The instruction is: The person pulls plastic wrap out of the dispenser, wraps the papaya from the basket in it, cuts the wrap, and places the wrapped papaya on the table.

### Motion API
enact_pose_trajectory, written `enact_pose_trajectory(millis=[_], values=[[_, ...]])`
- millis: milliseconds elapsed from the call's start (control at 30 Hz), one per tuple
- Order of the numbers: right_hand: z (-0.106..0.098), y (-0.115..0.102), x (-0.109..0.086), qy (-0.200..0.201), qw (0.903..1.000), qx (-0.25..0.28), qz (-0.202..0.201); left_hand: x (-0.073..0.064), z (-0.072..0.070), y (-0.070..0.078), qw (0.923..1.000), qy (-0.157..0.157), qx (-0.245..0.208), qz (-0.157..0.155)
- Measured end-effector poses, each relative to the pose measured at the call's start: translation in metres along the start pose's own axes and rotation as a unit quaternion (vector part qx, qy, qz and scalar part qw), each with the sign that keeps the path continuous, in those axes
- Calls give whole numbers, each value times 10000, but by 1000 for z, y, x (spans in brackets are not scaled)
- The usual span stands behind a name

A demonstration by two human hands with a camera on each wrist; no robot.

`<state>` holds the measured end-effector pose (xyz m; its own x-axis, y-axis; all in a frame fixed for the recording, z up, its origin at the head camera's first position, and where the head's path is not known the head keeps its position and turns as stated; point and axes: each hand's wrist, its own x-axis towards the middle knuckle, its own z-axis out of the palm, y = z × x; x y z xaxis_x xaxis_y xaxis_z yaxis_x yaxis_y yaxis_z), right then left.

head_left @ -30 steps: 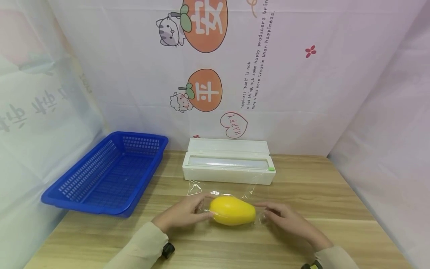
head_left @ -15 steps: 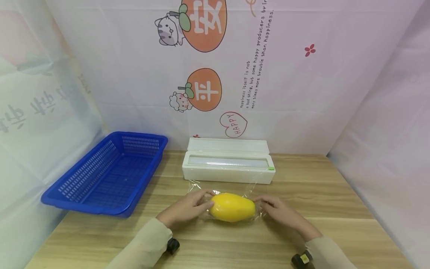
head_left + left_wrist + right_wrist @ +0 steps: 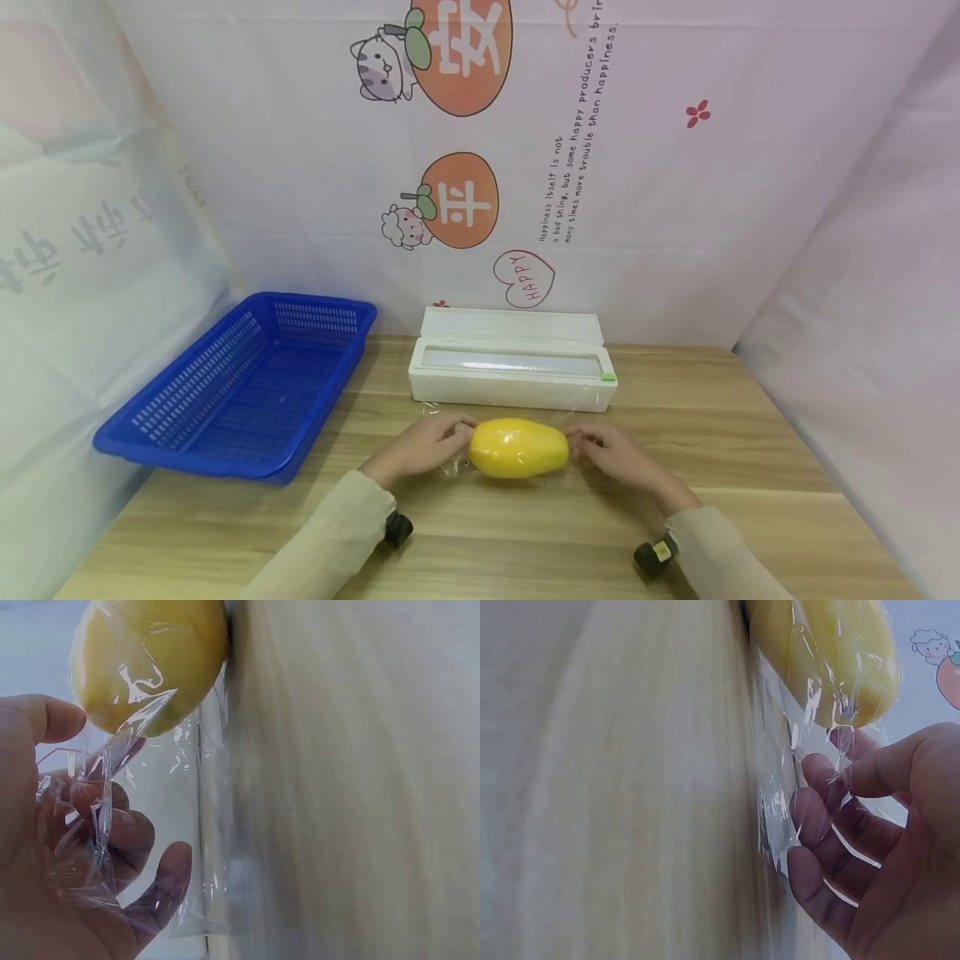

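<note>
A smooth yellow papaya-like fruit lies sideways on the table with clear cling film wrapped over it. Loose film sticks out at both ends. My left hand is at the fruit's left end, its fingers loosely curled round bunched film, the thumb near the fruit's tip. At the opposite end, my right hand pinches the film between thumb and index finger, the other fingers bent behind it. Behind the fruit stands a white cling film box, lid raised, a film roll inside.
A blue plastic basket with slotted sides stands at the left of the wooden table. Printed white cloth hangs at the back and along both sides. Each wrist carries a small black camera.
The fruit has rolled away from me, towards the box, and film now covers its top. Both hands have moved forward with it, and the right hand has closed in on the film.
</note>
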<state>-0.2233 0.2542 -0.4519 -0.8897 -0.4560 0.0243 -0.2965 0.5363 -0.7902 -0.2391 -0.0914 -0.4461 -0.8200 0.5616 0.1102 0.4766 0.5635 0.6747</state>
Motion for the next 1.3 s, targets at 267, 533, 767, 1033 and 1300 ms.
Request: enact_pose_trajectory(millis=[267,533,767,1033,1300], values=[[-1,2,4,18,10000,-82,49,5,-1,6,9989,138,351,284],[-2,2,6,-68,9997,151,184,9,-7,7,9850,429,845,1442],[-5,3,4,-286,9978,603,41,9,-7,9,9819,394,951,1593],[-24,12,-9,-584,9770,1953,619,8,-7,7,9884,294,739,1297],[-33,10,-20,441,9737,2095,774,8,-9,9,9895,267,708,1230]])
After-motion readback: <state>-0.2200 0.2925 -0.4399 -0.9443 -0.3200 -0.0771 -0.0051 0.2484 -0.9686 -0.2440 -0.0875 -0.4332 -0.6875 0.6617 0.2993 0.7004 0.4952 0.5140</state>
